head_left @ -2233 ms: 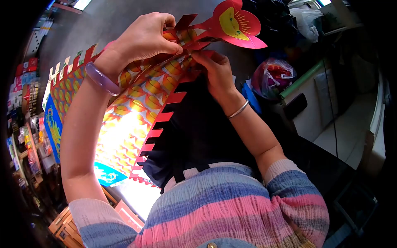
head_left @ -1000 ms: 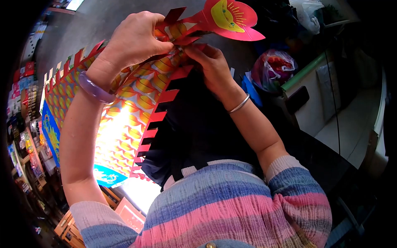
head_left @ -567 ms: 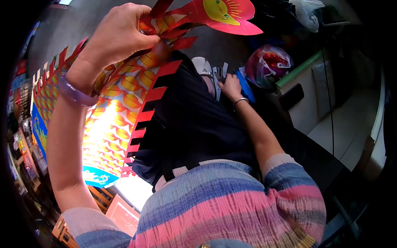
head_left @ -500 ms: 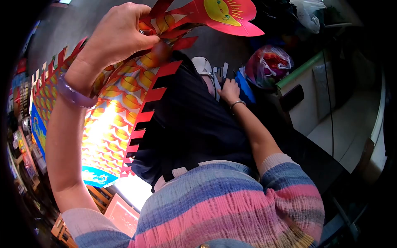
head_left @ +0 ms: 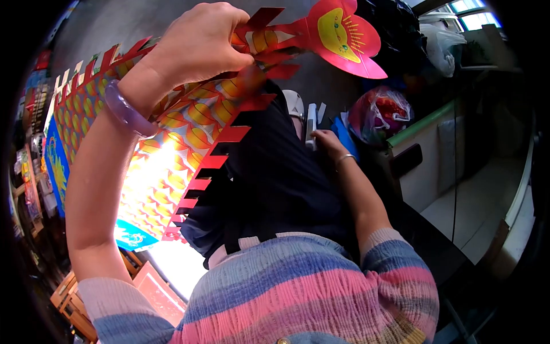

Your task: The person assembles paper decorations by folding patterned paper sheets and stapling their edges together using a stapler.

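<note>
My left hand point(head_left: 200, 43), with a purple bangle on its wrist, pinches the narrow end of a patterned paper piece point(head_left: 197, 114) between thumb and fingers. Red and yellow scale shapes cover the piece, and a red notched strip point(head_left: 232, 135) runs along its edge. Beyond my fingers a red petal-shaped end point(head_left: 344, 37) with a yellow patch sticks out. Lower and to the right, beside my dark-clothed leg, my right hand point(head_left: 327, 143) has its fingers closed on the lower end of a white strip-like object point(head_left: 311, 123).
A shoe point(head_left: 293, 103) shows beyond my knee. To the right are a blue item point(head_left: 345, 137), a plastic bag with red contents point(head_left: 381, 114), a green-edged panel point(head_left: 421, 126) and a dark phone-like object point(head_left: 407, 160). A pink tray-like surface point(head_left: 157, 289) and wooden slats point(head_left: 71, 304) lie lower left.
My right hand has left the paper piece, moved down beside my leg and taken hold of the white object. My left hand still pinches the piece.
</note>
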A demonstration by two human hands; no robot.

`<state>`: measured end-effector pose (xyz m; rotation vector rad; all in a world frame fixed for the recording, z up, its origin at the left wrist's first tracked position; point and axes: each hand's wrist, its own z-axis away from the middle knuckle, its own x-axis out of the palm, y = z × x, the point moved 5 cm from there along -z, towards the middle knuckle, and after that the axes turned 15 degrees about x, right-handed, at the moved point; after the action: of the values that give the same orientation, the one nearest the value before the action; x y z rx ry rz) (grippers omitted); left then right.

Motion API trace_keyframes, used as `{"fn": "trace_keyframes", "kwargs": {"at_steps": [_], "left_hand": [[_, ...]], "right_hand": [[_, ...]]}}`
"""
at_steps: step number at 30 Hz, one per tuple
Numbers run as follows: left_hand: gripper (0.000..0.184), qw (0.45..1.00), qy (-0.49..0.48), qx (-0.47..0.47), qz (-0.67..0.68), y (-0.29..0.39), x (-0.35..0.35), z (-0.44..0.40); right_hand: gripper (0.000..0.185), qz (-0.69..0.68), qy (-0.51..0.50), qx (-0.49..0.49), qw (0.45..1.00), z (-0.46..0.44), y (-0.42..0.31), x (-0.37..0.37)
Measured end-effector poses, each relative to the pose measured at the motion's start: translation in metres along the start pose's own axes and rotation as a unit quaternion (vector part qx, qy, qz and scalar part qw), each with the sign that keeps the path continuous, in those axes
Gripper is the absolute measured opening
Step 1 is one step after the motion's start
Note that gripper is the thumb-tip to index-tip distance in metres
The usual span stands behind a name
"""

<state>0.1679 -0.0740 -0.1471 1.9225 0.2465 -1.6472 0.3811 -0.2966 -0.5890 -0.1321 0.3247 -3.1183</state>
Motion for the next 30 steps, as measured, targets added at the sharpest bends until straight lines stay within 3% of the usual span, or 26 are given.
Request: {"fn": "trace_keyframes", "kwargs": {"at_steps": [2,5,8,9,11,13,16,24,30], "left_hand": [[0.047,0.999,0.016,0.028,-0.008,-0.002,0.002,0.001],[0.048,0.999,0.02,0.027,-0.03,-0.004,0.003,0.002],[0.049,0.998,0.022,0.018,-0.057,-0.006,0.005,0.004],[0.049,0.997,0.024,0.019,-0.067,-0.006,0.005,0.004],[0.049,1.0,0.01,0.001,-0.029,-0.006,0.005,0.002],[0.049,1.0,0.011,-0.001,-0.019,-0.008,0.004,0.001],[0.048,0.999,0.024,0.014,-0.034,-0.008,0.005,0.003],[0.042,0.999,-0.04,-0.031,0.018,-0.003,0.0,-0.002],[0.039,0.997,0.058,0.052,-0.029,-0.007,0.005,0.003]], "right_hand": [[0.049,-0.163,-0.171,-0.107,0.966,0.042,-0.006,0.003],[0.051,-0.189,-0.256,-0.187,0.929,0.125,-0.031,0.014],[0.054,-0.109,-0.223,-0.2,0.948,0.179,-0.056,0.017],[0.055,-0.097,-0.148,-0.182,0.967,0.179,-0.061,0.015],[0.054,-0.005,-0.076,-0.255,0.964,0.2,-0.076,0.016],[0.048,0.073,-0.027,-0.31,0.947,0.236,-0.095,0.024],[0.041,0.234,0.09,-0.459,0.852,0.284,-0.119,0.044],[0.046,0.295,0.101,-0.47,0.826,0.311,-0.148,0.063],[0.046,0.3,0.092,-0.457,0.832,0.309,-0.159,0.072]]}}
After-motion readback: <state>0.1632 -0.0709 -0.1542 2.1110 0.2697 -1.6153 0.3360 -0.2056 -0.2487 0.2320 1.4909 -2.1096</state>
